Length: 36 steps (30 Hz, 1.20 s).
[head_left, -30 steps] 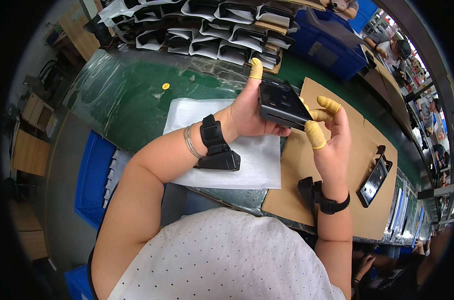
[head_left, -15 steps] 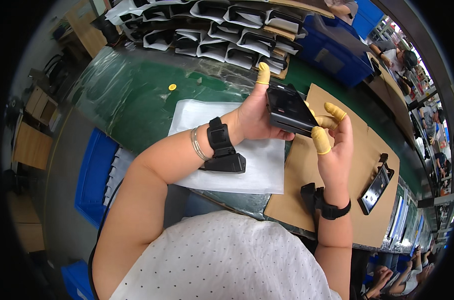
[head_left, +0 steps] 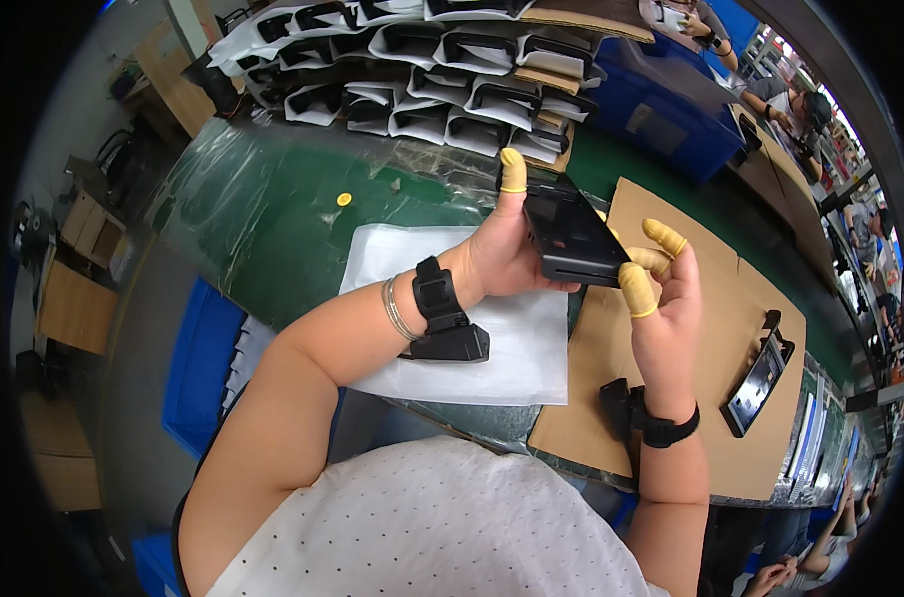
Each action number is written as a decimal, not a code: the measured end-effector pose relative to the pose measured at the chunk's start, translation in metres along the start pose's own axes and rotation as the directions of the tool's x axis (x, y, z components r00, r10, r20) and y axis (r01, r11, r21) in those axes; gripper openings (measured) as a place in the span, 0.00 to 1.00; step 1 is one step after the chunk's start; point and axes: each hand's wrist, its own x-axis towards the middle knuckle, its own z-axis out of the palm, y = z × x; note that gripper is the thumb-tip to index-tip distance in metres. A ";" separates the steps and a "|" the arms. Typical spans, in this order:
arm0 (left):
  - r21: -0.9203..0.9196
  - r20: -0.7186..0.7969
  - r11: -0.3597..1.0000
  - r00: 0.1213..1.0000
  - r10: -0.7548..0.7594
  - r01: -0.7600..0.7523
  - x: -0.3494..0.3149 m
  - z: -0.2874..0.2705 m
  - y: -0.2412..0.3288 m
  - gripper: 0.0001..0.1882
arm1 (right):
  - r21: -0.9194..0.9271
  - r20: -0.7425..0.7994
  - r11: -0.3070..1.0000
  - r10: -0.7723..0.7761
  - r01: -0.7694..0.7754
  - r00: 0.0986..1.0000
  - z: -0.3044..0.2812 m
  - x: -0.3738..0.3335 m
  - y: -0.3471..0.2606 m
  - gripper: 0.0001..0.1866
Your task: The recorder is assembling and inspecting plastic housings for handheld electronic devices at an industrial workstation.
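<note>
A flat black rectangular device (head_left: 568,234) is held up over the bench between both hands. My left hand (head_left: 502,249) grips its left side, thumb in a yellow finger cot raised along the edge. My right hand (head_left: 656,284) touches its right end with fingertips in yellow cots. Each wrist carries a black strap-on unit, and the left also wears a thin bracelet. Below the left hand lies a white foam sheet (head_left: 392,264) on the green mat (head_left: 273,219).
A brown cardboard sheet (head_left: 711,328) covers the bench at right, with another black device (head_left: 760,373) lying on it. Stacked white-sleeved black parts (head_left: 422,70) line the far edge. Blue bins stand at back right (head_left: 661,109) and lower left (head_left: 203,368). Other people work at far right.
Both hands have lifted the black device slightly away from me and tilted it; the right fingers have slid along its right end.
</note>
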 end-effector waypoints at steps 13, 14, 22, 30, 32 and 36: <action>0.020 0.026 0.997 0.996 0.080 -0.080 0.003 0.014 0.003 0.59 | -0.020 0.002 0.996 -0.083 0.083 0.997 0.003 -0.002 0.003 0.24; 0.111 0.073 0.988 0.992 0.103 -0.111 0.002 0.009 0.003 0.58 | 0.065 -0.018 0.997 -0.031 0.032 0.999 0.003 -0.002 0.002 0.25; 0.421 0.327 0.882 0.943 0.069 -0.211 -0.008 -0.002 -0.005 0.61 | -0.785 0.226 0.570 -0.101 0.243 0.969 0.014 -0.019 -0.017 0.53; 0.437 0.288 0.884 0.957 0.036 -0.165 -0.009 0.010 -0.002 0.66 | -0.878 0.247 0.386 -0.136 0.281 0.959 0.022 -0.020 -0.015 0.47; 0.475 0.290 0.859 0.956 0.055 -0.193 -0.006 0.009 -0.007 0.67 | -0.881 0.217 0.398 -0.138 0.255 0.966 0.017 -0.018 -0.019 0.47; 0.604 0.312 0.772 0.950 0.001 -0.199 0.001 -0.003 -0.009 0.64 | -0.705 0.119 0.700 -0.039 0.112 0.992 -0.018 -0.005 -0.035 0.51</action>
